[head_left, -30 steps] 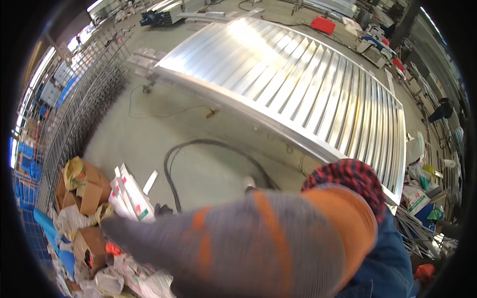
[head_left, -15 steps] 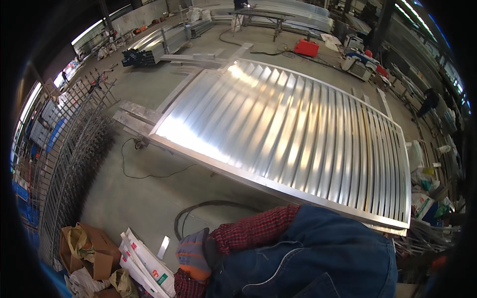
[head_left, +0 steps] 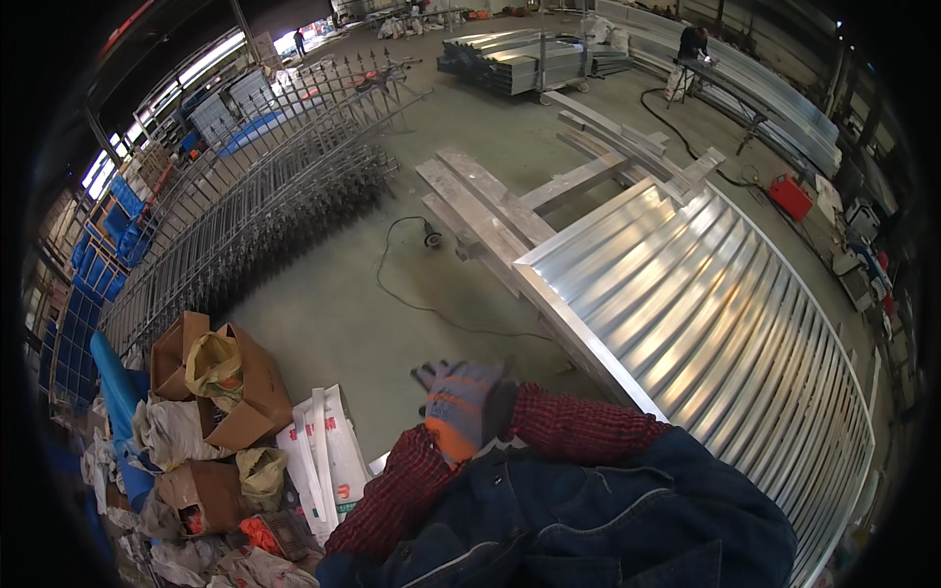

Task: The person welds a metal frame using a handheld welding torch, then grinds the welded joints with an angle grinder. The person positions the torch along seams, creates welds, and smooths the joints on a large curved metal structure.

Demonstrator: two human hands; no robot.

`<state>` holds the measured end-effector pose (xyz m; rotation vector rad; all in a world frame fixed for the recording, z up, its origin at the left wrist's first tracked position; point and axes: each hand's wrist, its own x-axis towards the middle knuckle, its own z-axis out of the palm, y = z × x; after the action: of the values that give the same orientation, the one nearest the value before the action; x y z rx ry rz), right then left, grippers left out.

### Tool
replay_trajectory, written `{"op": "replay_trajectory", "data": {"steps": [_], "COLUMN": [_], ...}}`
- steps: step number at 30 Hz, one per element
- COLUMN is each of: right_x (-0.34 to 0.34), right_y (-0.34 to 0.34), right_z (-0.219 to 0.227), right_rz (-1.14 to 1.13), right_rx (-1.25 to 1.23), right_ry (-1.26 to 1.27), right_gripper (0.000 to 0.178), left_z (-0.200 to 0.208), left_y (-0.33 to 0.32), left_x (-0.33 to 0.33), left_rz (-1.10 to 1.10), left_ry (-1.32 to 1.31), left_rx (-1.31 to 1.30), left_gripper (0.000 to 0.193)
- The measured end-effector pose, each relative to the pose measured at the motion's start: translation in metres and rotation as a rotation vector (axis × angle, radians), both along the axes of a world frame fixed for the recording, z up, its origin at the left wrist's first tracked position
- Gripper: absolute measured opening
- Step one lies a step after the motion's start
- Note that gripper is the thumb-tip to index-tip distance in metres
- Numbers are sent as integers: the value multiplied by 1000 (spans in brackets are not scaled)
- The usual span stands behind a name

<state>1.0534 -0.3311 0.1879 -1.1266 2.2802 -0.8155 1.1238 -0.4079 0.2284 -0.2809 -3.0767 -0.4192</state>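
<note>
In grey-and-orange work gloves, my hands meet in front of my body. My right hand (head_left: 469, 392) reaches left across me, a black cuff at its wrist below a red checked sleeve (head_left: 588, 426). It overlaps the end of my left sleeve (head_left: 397, 485), also red checked. My left hand is mostly hidden in this overlap, where orange glove material shows. Dark fingertips stick out at the far left of the gloves, but whose they are is unclear. No tool shows in either hand. To my right lies a large framed metal louvre panel (head_left: 706, 333), apart from both hands.
Metal beams (head_left: 490, 201) lie beyond the panel. A cable (head_left: 392, 284) crosses the floor. Stacked spiked fence panels (head_left: 265, 216) stand left. Nearer are an open cardboard box (head_left: 250, 392), bags, and a white carton (head_left: 338, 441) with strips on it. A person (head_left: 692, 44) works far off.
My view has swung left, so the louvre panel now sits farther right and the fence panels and boxes show more fully. My hands remain together in front of me.
</note>
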Motion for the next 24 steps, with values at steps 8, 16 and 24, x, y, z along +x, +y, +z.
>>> {"op": "replay_trajectory", "data": {"steps": [8, 16, 24], "right_x": [-154, -301, -444], "right_y": [-141, -342, -447], "right_z": [-69, -153, -145], "right_rz": [67, 191, 284], "right_rx": [2, -195, -52], "right_ry": [124, 182, -188], "right_gripper": [63, 68, 64], "left_z": [-34, -79, 18], "left_y": [-145, -293, -396], "left_x": [-96, -269, -431], "left_rz": [123, 280, 97], "left_ry": [386, 380, 69], "left_rx": [329, 279, 782], "left_gripper": [31, 24, 6]}}
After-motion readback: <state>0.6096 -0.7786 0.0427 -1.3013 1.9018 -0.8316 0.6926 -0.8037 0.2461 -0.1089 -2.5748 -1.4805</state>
